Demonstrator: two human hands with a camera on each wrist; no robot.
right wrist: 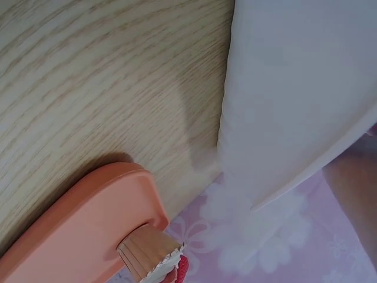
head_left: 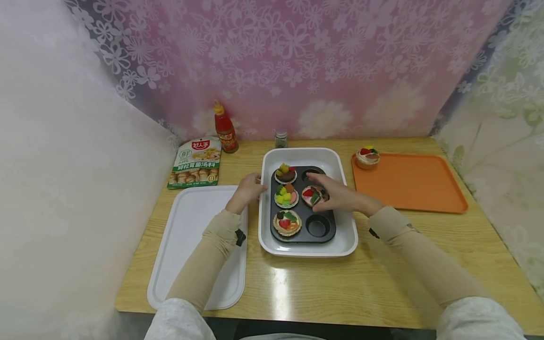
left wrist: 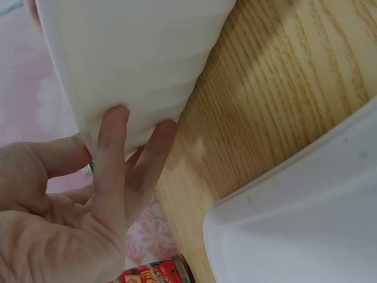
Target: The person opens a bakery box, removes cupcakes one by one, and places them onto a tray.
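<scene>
My left hand [head_left: 248, 191] holds the left wall of a white rectangular tub [head_left: 265, 248]. In the left wrist view, its thumb is at the rim and its fingertips lie on the outer wall. Inside the tub sits a dark muffin pan [head_left: 303, 237]. My right hand [head_left: 340, 193] reaches over the pan, thumb and fingers spread around a fruit-topped tart [head_left: 311, 194] in the middle right cup. The left column of cups holds a chocolate-brown tart [head_left: 285, 174], a tart with yellow and green pieces [head_left: 286, 196] and a larger fruit tart [head_left: 287, 223].
On the right, an orange tray [head_left: 412, 182] carries a cupcake [head_left: 367, 158] at its back left corner. A white tray [head_left: 191, 236] lies on the left. Behind stand a green food packet [head_left: 194, 163], a red sauce bottle [head_left: 225, 130] and a small glass jar [head_left: 281, 140].
</scene>
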